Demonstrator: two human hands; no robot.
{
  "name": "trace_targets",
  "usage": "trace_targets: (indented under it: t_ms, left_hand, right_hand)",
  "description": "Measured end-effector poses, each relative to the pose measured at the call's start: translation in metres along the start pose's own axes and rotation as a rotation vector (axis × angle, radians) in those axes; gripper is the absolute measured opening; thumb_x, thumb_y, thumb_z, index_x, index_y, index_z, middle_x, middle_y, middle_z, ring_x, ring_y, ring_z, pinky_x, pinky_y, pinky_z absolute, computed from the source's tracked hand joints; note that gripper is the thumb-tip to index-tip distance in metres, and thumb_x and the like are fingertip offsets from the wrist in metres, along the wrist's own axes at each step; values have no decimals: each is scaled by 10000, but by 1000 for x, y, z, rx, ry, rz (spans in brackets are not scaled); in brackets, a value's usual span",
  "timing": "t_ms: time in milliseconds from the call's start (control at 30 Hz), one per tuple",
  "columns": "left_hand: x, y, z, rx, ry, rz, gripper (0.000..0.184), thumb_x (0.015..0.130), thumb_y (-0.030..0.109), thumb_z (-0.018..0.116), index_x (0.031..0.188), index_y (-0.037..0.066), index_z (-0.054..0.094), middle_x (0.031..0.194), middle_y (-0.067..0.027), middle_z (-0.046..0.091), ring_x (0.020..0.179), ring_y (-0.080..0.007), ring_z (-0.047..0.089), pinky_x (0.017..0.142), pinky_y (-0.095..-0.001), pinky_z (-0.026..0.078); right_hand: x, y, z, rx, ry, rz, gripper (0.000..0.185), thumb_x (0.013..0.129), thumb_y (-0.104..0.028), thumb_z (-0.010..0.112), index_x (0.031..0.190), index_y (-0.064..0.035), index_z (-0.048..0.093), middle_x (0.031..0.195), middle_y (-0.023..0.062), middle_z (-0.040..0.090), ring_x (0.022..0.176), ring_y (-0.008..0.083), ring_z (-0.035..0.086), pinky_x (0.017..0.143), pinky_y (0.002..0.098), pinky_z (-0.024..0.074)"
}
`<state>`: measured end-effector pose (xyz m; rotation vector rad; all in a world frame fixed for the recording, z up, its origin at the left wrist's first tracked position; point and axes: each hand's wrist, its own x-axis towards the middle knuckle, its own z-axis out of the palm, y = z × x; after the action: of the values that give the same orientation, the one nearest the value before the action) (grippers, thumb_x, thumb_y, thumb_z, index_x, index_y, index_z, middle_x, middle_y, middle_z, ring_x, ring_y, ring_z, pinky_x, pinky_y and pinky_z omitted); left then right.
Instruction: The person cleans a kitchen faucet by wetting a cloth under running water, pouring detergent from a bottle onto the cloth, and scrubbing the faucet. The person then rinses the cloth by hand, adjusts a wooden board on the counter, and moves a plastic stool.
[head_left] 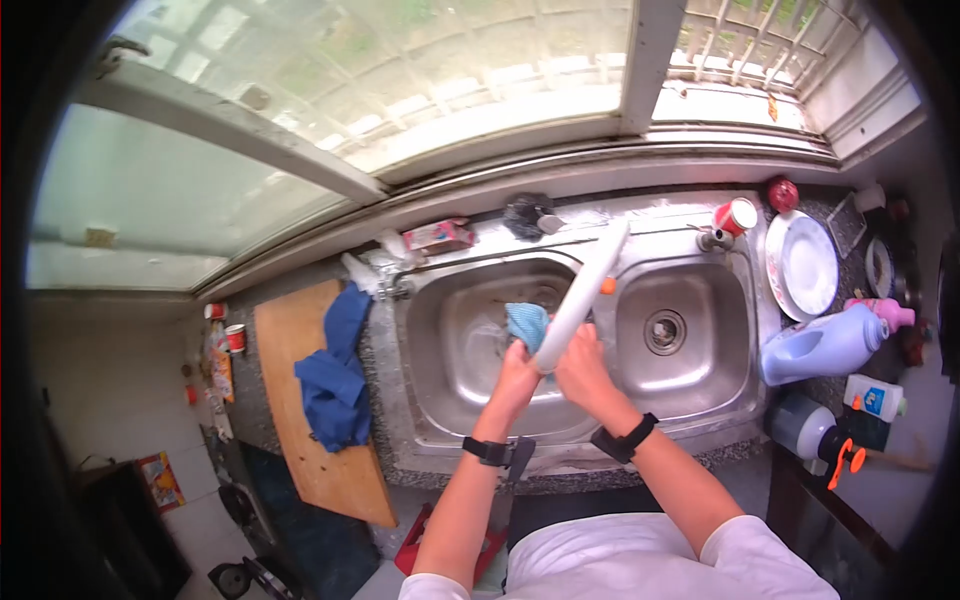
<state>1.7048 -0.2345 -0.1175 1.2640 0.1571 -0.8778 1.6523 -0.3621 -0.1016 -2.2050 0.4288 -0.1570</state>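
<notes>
A white plate, seen nearly edge-on, is held tilted over the divider of the double steel sink. My right hand is closed on its near end, on the right side. My left hand is closed on a light blue checked cloth on the plate's left side, over the left basin. How firmly the cloth presses on the plate cannot be made out. The right basin shows its drain. A small orange thing shows beside the plate.
Left of the sink, a blue cloth lies on a wooden board. On the right stand stacked plates, a lavender jug, a pump bottle and a white bottle. Behind the sink are a red cup and a black bag.
</notes>
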Motion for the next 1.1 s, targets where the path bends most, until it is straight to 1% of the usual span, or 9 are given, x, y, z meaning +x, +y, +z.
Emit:
trace_targets:
  t_ms: [100, 200, 333, 467, 533, 633, 700, 867, 1100]
  left_hand:
    - [-2, 5, -4, 486, 168, 254, 203, 882, 29, 706, 1075, 1, 648, 989, -61, 691, 897, -103, 633, 747, -287, 519]
    - [2, 7, -5, 749, 239, 361, 63, 867, 19, 706, 918, -8, 682, 814, -31, 686, 752, -79, 626, 627, -280, 516]
    - [18, -17, -14, 433, 161, 331, 319, 962, 279, 702, 821, -6, 672, 672, 9, 624, 599, -65, 523, 555, -260, 463]
    - [15, -17, -10, 130, 236, 95, 520, 1013, 520, 537, 980, 19, 671, 814, -18, 683, 698, -107, 641, 632, -276, 560]
    - [14, -19, -21, -22, 190, -9, 401, 1049, 408, 511, 1203, 49, 600, 1083, -91, 674, 967, -203, 694, 838, -373, 603]
    - [10, -15, -14, -299, 198, -135, 432, 1052, 402, 482, 1381, 122, 473, 1425, -128, 472, 1277, -288, 528, 978, -537, 520]
    - [-1, 7, -3, -441, 108, -151, 463, 1038, 447, 488, 1367, 121, 496, 1401, -121, 502, 1269, -276, 532, 978, -512, 515]
    - [-13, 26, 18, -580, -121, -155, 489, 995, 507, 534, 1218, 83, 635, 1154, -46, 669, 1091, -176, 631, 944, -350, 510]
    - [24, 18, 30, -340, -29, 29, 243, 1021, 239, 585, 1137, 29, 622, 1068, -47, 667, 937, -119, 629, 833, -306, 524]
  right_hand:
    - [12, 21, 18, 123, -106, -4, 354, 970, -230, 542, 1243, -10, 596, 1103, 274, 598, 1030, 455, 578, 890, 510, 470]
    - [20, 9, 13, 438, -90, 160, 356, 974, -325, 661, 925, 27, 637, 703, 109, 613, 636, 188, 558, 613, 370, 470]
    - [25, 22, 2, 269, -42, 131, 221, 964, -169, 582, 955, 39, 656, 804, 193, 689, 726, 310, 681, 668, 424, 505]
    - [28, 9, -21, 183, -11, 126, 212, 986, -125, 518, 1083, 17, 642, 802, 283, 652, 777, 472, 646, 665, 522, 477]
    - [29, 2, -25, 301, 152, 57, 224, 1006, -127, 512, 1118, 24, 633, 812, 301, 631, 784, 478, 631, 673, 511, 472]
    - [25, 15, -10, 581, 16, 136, 241, 1022, -135, 539, 1174, 33, 624, 923, 173, 705, 818, 285, 687, 710, 372, 521]
    - [20, 4, -17, 1035, -102, 251, 254, 1028, -142, 571, 1218, 21, 613, 1061, 32, 686, 922, 104, 643, 784, 256, 534]
    - [7, -2, -25, 964, -348, 348, 264, 1015, -141, 595, 1211, 32, 624, 1024, 49, 707, 910, 99, 640, 806, 258, 522]
    - [-8, 14, -14, 611, 38, 235, 201, 1029, -122, 525, 1131, 29, 610, 1034, 35, 663, 970, 105, 607, 854, 263, 486]
